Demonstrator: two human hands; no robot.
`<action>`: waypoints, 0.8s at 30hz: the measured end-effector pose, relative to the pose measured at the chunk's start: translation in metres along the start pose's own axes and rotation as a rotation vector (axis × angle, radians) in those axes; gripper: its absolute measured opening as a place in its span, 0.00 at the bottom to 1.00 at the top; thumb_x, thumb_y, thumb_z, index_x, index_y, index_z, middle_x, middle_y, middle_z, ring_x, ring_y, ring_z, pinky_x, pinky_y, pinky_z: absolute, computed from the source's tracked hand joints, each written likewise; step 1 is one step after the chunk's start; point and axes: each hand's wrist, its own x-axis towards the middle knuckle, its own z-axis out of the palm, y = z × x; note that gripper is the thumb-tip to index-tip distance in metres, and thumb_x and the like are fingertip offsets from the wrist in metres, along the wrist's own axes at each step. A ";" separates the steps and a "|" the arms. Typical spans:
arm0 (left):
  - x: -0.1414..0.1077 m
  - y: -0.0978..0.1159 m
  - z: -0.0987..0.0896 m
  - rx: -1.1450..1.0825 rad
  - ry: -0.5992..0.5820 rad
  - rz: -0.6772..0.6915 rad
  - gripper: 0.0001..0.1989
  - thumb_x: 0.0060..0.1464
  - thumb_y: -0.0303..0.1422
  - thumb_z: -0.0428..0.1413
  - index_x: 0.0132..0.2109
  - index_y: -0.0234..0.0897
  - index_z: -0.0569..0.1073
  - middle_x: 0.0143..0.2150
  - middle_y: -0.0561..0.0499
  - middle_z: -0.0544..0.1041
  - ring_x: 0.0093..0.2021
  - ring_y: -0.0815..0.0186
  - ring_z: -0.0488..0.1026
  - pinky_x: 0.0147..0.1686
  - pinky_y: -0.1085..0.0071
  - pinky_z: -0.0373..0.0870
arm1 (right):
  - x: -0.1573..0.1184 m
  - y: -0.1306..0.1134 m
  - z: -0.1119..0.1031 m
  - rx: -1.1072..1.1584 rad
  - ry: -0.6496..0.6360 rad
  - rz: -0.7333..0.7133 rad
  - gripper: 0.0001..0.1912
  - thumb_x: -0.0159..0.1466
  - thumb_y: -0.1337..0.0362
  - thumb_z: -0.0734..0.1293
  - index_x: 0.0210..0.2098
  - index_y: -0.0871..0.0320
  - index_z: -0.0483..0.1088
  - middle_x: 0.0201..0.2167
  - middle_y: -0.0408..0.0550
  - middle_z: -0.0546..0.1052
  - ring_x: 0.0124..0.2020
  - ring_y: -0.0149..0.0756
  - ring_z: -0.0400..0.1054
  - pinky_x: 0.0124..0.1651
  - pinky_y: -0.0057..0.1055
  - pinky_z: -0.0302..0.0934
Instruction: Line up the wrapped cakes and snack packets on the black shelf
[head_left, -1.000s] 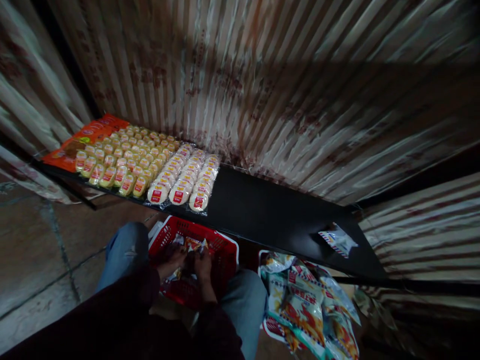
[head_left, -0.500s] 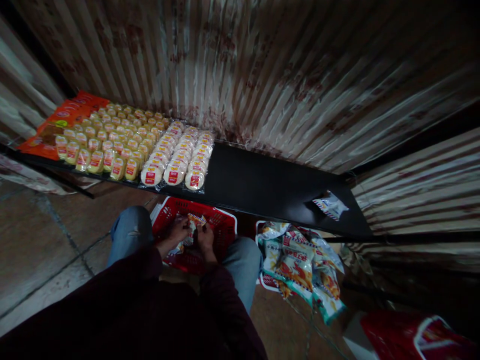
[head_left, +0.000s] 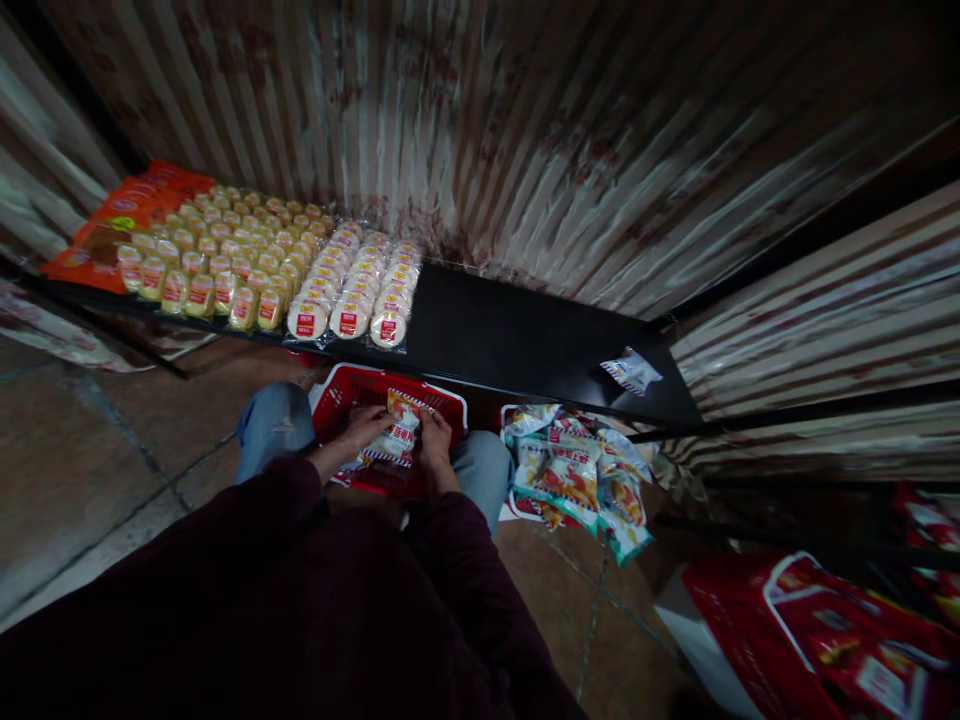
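Plastic film wraps the snack packet (head_left: 403, 430), held over the red basket (head_left: 460, 412), fingers of the left hand (head_left: 366, 430) and right hand (head_left: 436, 438) gripping 2 opposite sides. It looks light, soft, slippery, probably crushable inside; its striped end seams should suit pinching. Its red characters are too small to read.

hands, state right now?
Left hand: holding a snack bag at its left side.
Right hand: holding the same snack bag at its right side.

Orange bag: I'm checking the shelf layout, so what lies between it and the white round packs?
Rows of yellow wrapped snacks, seen in the head view.
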 end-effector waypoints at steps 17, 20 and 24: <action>-0.001 0.020 -0.007 0.129 -0.207 -0.028 0.24 0.37 0.45 0.63 0.40 0.33 0.74 0.26 0.51 0.77 0.22 0.66 0.71 0.25 0.71 0.64 | -0.017 -0.024 -0.021 -0.028 -0.004 0.028 0.10 0.50 0.58 0.67 0.28 0.59 0.70 0.22 0.42 0.75 0.25 0.31 0.67 0.29 0.26 0.63; 0.001 0.026 -0.012 0.278 -0.320 0.019 0.21 0.36 0.42 0.63 0.38 0.35 0.76 0.27 0.52 0.78 0.25 0.65 0.72 0.25 0.73 0.64 | -0.022 -0.028 -0.034 -0.060 -0.267 0.027 0.17 0.47 0.55 0.72 0.31 0.60 0.73 0.25 0.43 0.77 0.26 0.32 0.69 0.33 0.27 0.64; 0.004 0.040 -0.015 0.424 -0.463 0.082 0.16 0.35 0.41 0.62 0.33 0.37 0.77 0.29 0.52 0.79 0.28 0.64 0.73 0.26 0.75 0.64 | -0.028 -0.029 -0.040 -0.129 -0.455 0.098 0.23 0.44 0.51 0.74 0.34 0.61 0.75 0.23 0.44 0.78 0.25 0.35 0.71 0.33 0.31 0.65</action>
